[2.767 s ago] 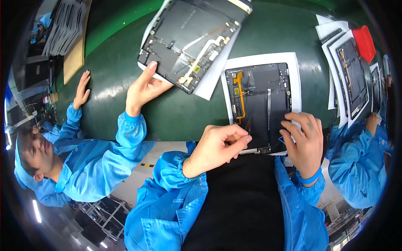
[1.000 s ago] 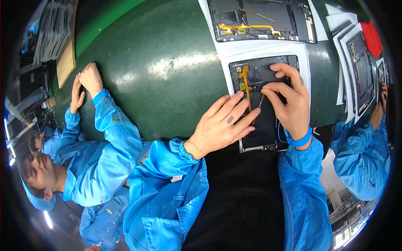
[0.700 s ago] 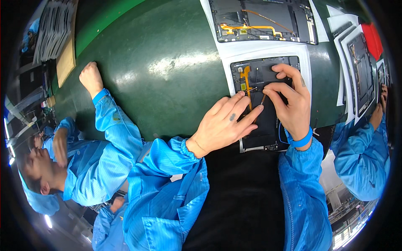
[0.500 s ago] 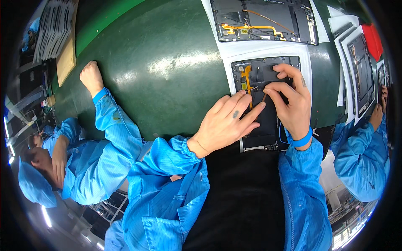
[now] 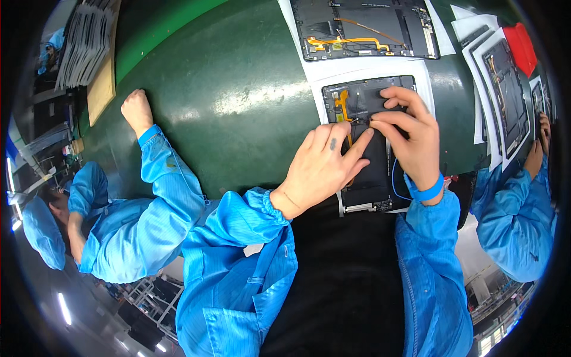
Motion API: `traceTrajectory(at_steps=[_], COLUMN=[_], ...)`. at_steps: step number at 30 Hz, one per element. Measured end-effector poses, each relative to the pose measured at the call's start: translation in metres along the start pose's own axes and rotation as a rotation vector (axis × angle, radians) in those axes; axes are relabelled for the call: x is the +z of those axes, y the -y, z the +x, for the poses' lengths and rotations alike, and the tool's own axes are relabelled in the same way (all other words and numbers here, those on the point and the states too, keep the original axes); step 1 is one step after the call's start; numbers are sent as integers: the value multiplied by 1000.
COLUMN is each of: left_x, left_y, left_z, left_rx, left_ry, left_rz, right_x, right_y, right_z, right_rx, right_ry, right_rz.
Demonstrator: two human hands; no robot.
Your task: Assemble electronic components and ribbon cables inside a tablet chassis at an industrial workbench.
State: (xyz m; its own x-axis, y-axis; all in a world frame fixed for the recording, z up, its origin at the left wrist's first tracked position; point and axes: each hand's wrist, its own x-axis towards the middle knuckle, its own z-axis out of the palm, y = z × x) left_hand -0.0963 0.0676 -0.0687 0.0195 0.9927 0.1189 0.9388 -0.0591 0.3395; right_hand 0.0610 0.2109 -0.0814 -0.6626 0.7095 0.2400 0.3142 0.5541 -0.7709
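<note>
A tablet back housing [image 5: 372, 178] with its inside facing up lies on a white sheet in front of me. An orange flex cable [image 5: 341, 107] runs down its left side, with thin dark wires near the middle. My left hand [image 5: 324, 157] rests over the lower left of the housing, fingers stretched out and touching the inside by the cable. Its index fingertip lies close to the right hand's fingertips. My right hand [image 5: 413, 137] comes in from the right with thumb and index finger pinched near the housing's middle; what they pinch is too small to make out.
Beyond it lies a larger open tablet housing [image 5: 369, 30] with orange cables. More housings on white sheets [image 5: 505, 95] and a red object [image 5: 520, 50] are at right. Co-workers in blue sit on both sides; one fist [image 5: 137, 111] rests on the green table [image 5: 238, 101].
My left index fingertip has moved up toward the right hand's pinch. The right fingertips have shifted slightly left, and the thin brown strip seen below them is no longer distinct.
</note>
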Motion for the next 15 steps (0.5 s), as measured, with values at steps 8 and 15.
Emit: traceTrajectory(at_steps=[8,15], left_x=[-5,-31], left_y=[0,-16], left_z=[8,-4], left_rx=[-18,-683], left_ry=[-13,236], left_rz=[-10,-1193], right_x=[-24,-32], right_y=[9,24], right_z=[-28,-43], right_rx=[81,-236], right_ry=[-18,-70], right_rz=[-110,-107])
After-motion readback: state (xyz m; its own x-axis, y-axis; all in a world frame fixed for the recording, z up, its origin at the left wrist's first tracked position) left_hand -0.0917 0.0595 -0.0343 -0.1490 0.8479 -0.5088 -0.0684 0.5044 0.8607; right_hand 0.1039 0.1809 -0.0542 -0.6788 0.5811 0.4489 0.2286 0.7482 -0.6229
